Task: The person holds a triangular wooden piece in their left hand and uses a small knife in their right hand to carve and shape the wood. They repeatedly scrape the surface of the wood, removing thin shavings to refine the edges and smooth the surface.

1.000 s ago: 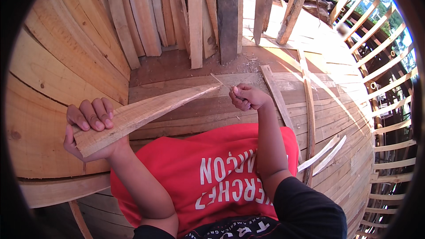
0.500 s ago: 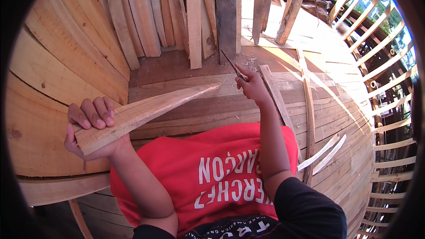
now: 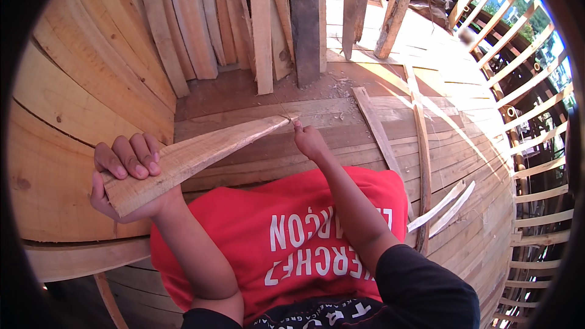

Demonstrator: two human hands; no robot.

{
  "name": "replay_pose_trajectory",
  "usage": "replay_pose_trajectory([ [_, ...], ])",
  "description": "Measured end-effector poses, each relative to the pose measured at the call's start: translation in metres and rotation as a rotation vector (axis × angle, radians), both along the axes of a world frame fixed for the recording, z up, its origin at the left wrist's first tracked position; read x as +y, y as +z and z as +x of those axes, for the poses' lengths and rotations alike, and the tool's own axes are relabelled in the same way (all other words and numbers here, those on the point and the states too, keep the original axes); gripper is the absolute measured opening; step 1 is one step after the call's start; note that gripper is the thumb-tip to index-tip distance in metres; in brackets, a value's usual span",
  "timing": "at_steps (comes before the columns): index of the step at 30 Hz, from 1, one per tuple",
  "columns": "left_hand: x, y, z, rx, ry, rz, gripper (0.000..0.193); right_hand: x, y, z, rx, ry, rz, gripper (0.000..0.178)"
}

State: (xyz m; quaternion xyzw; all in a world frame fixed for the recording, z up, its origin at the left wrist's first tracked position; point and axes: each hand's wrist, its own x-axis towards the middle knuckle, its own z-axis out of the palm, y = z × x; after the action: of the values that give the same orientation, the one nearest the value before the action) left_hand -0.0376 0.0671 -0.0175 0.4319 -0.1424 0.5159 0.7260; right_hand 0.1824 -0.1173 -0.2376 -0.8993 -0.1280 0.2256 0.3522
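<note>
Swung leftward, the right hand (image 3: 309, 141) reaches the tapered board (image 3: 195, 157) at its tip, finger closure unclear; left-hand fingers (image 3: 129, 157) clamp the butt, so tip pressure could twist it.

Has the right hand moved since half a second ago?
Yes: judged against the dark upright post, the right hand has moved left and lower in the picture.

Wearer | front, far part: red cloth (image 3: 244, 222) with soft folds, bold white capitals (image 3: 322, 264) in two upside-down rows | front, near part: black top (image 3: 317, 317), smaller white lettering | right sleeve (image 3: 426, 289): black, short, loose | left sleeve (image 3: 213, 319): black, partly visible | left grip (image 3: 129, 173), right grip (image 3: 309, 141): bare
</note>
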Motion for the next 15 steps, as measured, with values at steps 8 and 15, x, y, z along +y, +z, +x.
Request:
replay_pose_trajectory([
  [8,-0.015,0.006,0.008,-0.017,-0.001,-0.028,0.032,0.004,-0.011,-0.014,-0.295,-0.12,0.075,0.056],
  [15,-0.01,0.003,0.002,-0.012,0.026,-0.009,0.032,0.02,0.052,-0.057,-0.356,-0.024,-0.015,0.053],
])
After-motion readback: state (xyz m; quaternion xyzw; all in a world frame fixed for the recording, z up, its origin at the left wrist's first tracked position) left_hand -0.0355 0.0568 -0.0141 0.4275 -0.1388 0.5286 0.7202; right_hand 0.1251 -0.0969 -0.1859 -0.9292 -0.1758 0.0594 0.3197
